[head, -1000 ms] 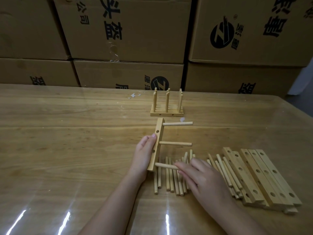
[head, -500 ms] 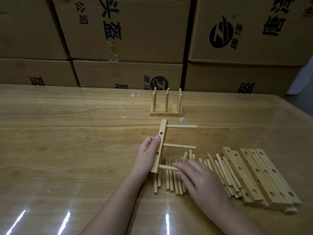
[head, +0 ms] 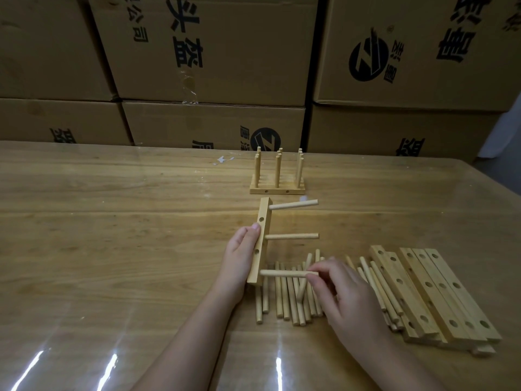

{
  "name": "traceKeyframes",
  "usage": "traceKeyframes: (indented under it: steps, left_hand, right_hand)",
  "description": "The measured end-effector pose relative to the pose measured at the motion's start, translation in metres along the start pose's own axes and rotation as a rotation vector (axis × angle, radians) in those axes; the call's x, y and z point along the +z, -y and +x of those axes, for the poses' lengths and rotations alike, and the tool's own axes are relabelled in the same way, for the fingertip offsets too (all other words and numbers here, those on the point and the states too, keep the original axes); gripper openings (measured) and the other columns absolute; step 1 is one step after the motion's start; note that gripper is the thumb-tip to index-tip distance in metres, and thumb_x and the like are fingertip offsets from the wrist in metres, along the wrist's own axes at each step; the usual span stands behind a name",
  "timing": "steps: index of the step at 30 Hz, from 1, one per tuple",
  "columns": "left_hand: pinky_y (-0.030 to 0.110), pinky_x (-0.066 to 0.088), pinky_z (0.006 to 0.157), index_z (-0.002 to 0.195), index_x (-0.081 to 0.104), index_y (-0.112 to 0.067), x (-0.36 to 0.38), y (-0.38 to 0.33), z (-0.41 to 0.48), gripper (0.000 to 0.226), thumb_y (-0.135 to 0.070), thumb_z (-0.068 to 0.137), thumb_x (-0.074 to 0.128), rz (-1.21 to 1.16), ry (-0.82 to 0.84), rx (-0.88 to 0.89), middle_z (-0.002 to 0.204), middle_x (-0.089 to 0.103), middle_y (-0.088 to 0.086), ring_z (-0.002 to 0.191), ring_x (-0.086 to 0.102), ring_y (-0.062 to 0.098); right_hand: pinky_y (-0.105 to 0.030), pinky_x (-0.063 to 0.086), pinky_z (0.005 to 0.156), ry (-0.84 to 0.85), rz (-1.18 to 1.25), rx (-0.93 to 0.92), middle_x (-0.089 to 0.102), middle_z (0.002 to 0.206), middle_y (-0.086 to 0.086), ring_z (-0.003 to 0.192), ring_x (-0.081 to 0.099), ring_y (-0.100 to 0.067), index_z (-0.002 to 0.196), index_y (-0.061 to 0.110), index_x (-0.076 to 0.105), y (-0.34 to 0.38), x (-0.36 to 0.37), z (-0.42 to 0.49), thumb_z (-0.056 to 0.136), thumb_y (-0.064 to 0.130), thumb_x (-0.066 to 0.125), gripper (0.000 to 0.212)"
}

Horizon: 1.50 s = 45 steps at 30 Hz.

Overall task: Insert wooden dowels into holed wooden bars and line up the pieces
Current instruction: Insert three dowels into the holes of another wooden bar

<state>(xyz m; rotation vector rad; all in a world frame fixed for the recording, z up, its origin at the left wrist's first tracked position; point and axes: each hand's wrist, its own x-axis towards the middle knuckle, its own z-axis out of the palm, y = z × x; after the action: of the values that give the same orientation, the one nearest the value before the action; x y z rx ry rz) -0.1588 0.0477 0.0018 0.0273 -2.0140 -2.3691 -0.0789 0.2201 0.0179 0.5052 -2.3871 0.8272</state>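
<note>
Currently, toward the middle of the desk [head: 112,221], the holed bar [head: 260,241] is being held on edge by the left hand [head: 242,255], whose fingers are curled round its middle. Two seated dowels [head: 291,236] are projecting rightward. The third dowel [head: 284,273] is being pinched at its free end by the right hand [head: 346,300], its tip at the lowest hole; depth cannot be told. Judgement: it is best being kept square and pushed along its axis, the bar being braced. Spare bars [head: 439,294] are lying toward the right edge.
</note>
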Motion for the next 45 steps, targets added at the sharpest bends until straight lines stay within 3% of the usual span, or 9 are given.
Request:
traceKeyframes:
  steps: [13,18,21,25,29,32,35,39,45]
  left_hand:
    - [0.015,0.048,0.062,0.092,0.065,-0.016,0.001,0.002,-0.001,0.026,-0.034,0.097,0.048,0.056,0.008,0.058,0.076,0.068,-0.008,0.071,0.063,0.004]
    - [0.033,0.048,0.077,0.094,0.064,-0.011,0.004,-0.002,-0.003,0.028,-0.034,0.097,0.047,0.078,-0.003,0.062,0.083,0.065,0.002,0.079,0.059,0.015]
    - [0.040,0.047,0.083,0.096,0.063,-0.011,0.004,-0.002,-0.005,0.029,-0.035,0.097,0.047,0.100,-0.005,0.068,0.085,0.064,0.003,0.082,0.059,0.018]
    - [0.033,0.047,0.079,0.092,0.063,-0.017,0.004,-0.002,-0.005,0.026,-0.036,0.097,0.047,0.126,0.006,0.072,0.080,0.064,-0.005,0.080,0.059,0.012]
    - [0.027,0.049,0.073,0.092,0.063,-0.014,0.003,-0.002,-0.004,0.025,-0.034,0.096,0.048,0.117,0.035,0.064,0.080,0.066,-0.005,0.077,0.061,0.010]
    - [0.019,0.049,0.063,0.087,0.062,-0.015,0.003,-0.003,-0.006,0.024,-0.035,0.094,0.051,0.137,0.111,0.054,0.071,0.065,-0.011,0.067,0.060,0.004]
    - [0.016,0.050,0.062,0.094,0.065,-0.011,0.002,-0.004,-0.006,0.028,-0.035,0.095,0.050,0.116,0.108,0.035,0.075,0.067,-0.008,0.069,0.063,0.004]
    - [0.015,0.050,0.062,0.093,0.065,-0.015,0.002,-0.006,-0.007,0.027,-0.036,0.095,0.049,0.130,0.137,0.024,0.073,0.067,-0.012,0.068,0.062,0.002]
    - [0.027,0.048,0.074,0.096,0.070,-0.015,0.002,-0.006,-0.009,0.029,-0.035,0.096,0.049,0.151,0.179,0.024,0.081,0.069,-0.004,0.076,0.062,0.009]
  right_hand:
    - [-0.009,0.034,0.051,0.000,0.025,0.034,0.046,0.065,0.021,0.057,0.044,0.007,0.082,0.016,0.064,-0.001,0.002,0.000,0.089,0.044,0.042,0.035]
    - [-0.007,0.032,0.051,0.022,-0.002,0.041,0.040,0.063,0.025,0.055,0.043,0.008,0.081,0.017,0.063,-0.003,0.002,-0.001,0.089,0.038,0.050,0.026]
    - [-0.004,0.030,0.052,0.035,-0.024,0.031,0.036,0.060,0.026,0.054,0.041,0.010,0.079,0.017,0.060,-0.002,0.002,0.000,0.091,0.043,0.046,0.032]
    - [-0.004,0.030,0.050,0.046,-0.047,0.034,0.033,0.059,0.028,0.054,0.041,0.011,0.076,0.018,0.059,-0.004,0.003,0.000,0.090,0.041,0.040,0.033]
    - [-0.011,0.033,0.047,0.068,0.016,0.081,0.045,0.058,0.019,0.058,0.050,-0.002,0.083,0.025,0.059,-0.007,0.003,-0.002,0.094,0.049,0.038,0.034]
    - [-0.014,0.035,0.041,-0.058,0.117,0.178,0.051,0.058,0.009,0.055,0.053,-0.009,0.091,0.030,0.055,-0.008,-0.001,0.000,0.090,0.057,0.034,0.035]
    - [-0.018,0.044,0.050,-0.160,0.144,0.233,0.055,0.070,0.011,0.066,0.055,-0.005,0.102,0.027,0.054,-0.012,-0.005,0.003,0.087,0.055,0.042,0.034]
    - [-0.014,0.048,0.068,-0.111,0.099,0.194,0.059,0.084,0.013,0.077,0.057,0.000,0.110,0.020,0.059,-0.012,-0.006,0.004,0.082,0.044,0.045,0.039]
    - [-0.012,0.048,0.066,-0.092,0.073,0.192,0.062,0.084,0.010,0.077,0.058,0.001,0.104,0.015,0.064,-0.015,-0.006,0.004,0.085,0.030,0.053,0.027]
